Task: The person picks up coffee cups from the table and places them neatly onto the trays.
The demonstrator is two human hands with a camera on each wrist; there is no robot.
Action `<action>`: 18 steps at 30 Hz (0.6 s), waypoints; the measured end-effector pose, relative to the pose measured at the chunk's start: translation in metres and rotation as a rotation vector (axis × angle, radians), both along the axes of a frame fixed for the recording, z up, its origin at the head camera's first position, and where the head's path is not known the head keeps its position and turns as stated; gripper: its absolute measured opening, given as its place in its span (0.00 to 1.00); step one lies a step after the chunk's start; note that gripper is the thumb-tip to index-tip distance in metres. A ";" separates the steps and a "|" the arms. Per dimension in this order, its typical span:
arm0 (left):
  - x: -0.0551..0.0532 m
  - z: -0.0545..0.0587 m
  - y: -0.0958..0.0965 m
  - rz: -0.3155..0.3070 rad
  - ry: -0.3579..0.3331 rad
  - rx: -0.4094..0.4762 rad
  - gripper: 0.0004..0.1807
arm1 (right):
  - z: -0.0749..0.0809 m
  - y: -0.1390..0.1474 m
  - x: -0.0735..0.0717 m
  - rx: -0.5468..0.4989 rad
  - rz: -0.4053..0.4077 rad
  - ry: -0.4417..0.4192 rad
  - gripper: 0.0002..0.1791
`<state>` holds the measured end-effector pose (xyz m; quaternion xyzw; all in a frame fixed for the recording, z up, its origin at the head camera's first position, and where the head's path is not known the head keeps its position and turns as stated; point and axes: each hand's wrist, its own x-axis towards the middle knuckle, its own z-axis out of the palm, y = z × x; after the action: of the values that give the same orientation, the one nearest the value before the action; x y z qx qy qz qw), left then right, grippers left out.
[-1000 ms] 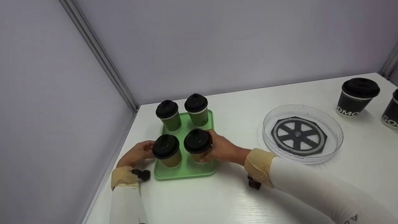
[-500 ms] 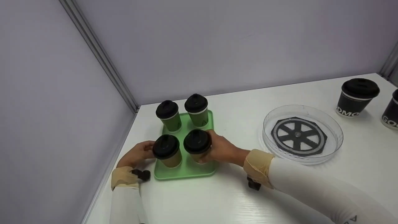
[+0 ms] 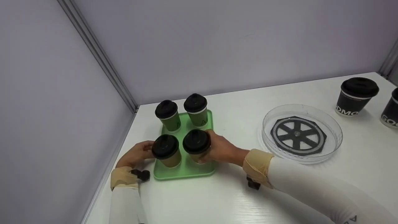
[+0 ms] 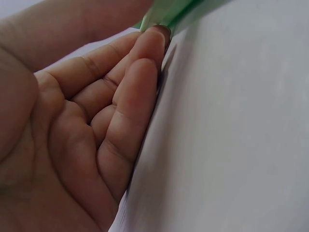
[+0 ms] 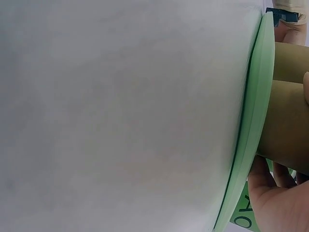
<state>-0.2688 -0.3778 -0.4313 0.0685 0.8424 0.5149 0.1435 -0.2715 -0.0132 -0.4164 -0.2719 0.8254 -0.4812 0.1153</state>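
A green tray [image 3: 186,174] bears several lidded paper coffee cups, all upright. The two rear ones, a left green cup [image 3: 172,123] and a right green cup [image 3: 199,118], stand behind two brown ones. My right hand [image 3: 222,148] grips the front right brown cup [image 3: 196,146], thumb in front and fingers on its far side; the right wrist view shows this brown cup [image 5: 287,125] low against the tray. At the tray's left edge my left hand [image 3: 135,154] pinches the rim beside the front left brown cup [image 3: 169,155]. Its fingertips reach the green rim [image 4: 181,14] in the left wrist view.
A clear round dish [image 3: 334,146] with a black wheel-like insert [image 3: 297,133] lies to the right. Farther right stand a black lidded cup [image 3: 353,102] and another black cup [image 3: 392,112], cut by the frame. Grey walls [image 3: 233,46] border the white table [image 3: 217,202] at left and back.
The right hand and the front right cup have shifted very slightly left. The left hand, the tray and the other cups look the same apart from a small camera shift.
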 end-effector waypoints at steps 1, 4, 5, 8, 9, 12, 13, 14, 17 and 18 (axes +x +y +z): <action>0.000 0.000 0.000 -0.001 0.001 0.005 0.28 | 0.000 0.000 0.000 0.000 -0.002 0.001 0.52; 0.000 0.000 0.000 -0.009 0.004 0.020 0.27 | 0.001 -0.001 0.001 -0.003 -0.002 0.012 0.52; 0.000 0.000 0.000 -0.010 0.005 0.023 0.27 | 0.001 -0.001 0.001 -0.002 -0.006 0.014 0.52; 0.000 0.000 0.000 -0.011 0.001 0.028 0.27 | 0.000 -0.002 0.002 0.003 -0.010 0.021 0.53; 0.000 -0.001 0.000 -0.010 0.000 0.026 0.27 | 0.000 -0.002 0.002 0.007 -0.014 0.021 0.53; 0.000 -0.001 0.000 -0.005 -0.007 0.038 0.27 | 0.000 -0.002 0.003 0.017 -0.018 0.027 0.53; 0.000 -0.001 0.000 -0.003 -0.009 0.044 0.27 | 0.000 -0.003 0.003 0.017 -0.017 0.029 0.53; 0.000 -0.002 0.000 -0.002 -0.010 0.047 0.26 | -0.001 -0.003 0.003 0.018 -0.017 0.032 0.53; 0.000 -0.002 0.000 -0.002 -0.010 0.057 0.26 | -0.001 -0.003 0.003 0.017 -0.015 0.032 0.54; 0.000 -0.003 0.000 -0.004 -0.009 0.058 0.26 | -0.002 -0.003 0.003 0.014 -0.013 0.029 0.54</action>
<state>-0.2684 -0.3783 -0.4339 0.0719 0.8262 0.5392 0.1464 -0.2686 -0.0162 -0.4183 -0.2724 0.8321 -0.4721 0.1022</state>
